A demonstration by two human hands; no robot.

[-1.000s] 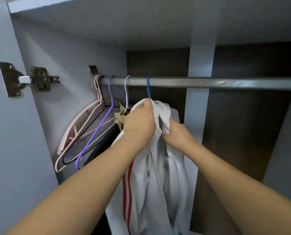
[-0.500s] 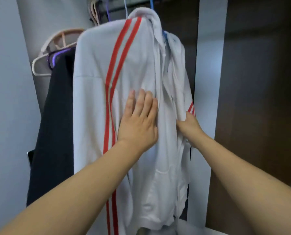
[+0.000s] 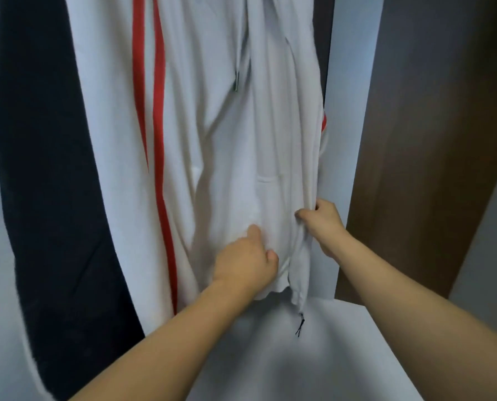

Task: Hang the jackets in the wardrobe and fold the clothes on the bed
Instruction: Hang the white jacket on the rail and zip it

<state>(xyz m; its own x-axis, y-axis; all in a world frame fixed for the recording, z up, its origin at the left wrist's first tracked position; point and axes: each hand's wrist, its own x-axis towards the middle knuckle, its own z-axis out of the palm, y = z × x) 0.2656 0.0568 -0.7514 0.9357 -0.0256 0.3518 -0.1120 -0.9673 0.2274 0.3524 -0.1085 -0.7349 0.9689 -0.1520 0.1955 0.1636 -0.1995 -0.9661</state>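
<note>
Inside the wardrobe (image 3: 345,117), the white red-striped jacket (image 3: 212,125) hangs lengthwise beside a dark garment (image 3: 53,169). Right hand (image 3: 321,219) pinches its right edge; left hand (image 3: 246,263), fingers curled, bunches the hem.

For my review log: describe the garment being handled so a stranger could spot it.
Inside the wardrobe, two garments hang side by side. It is the white jacket, right of the dark garment. Only it bears twin red stripes.
</note>
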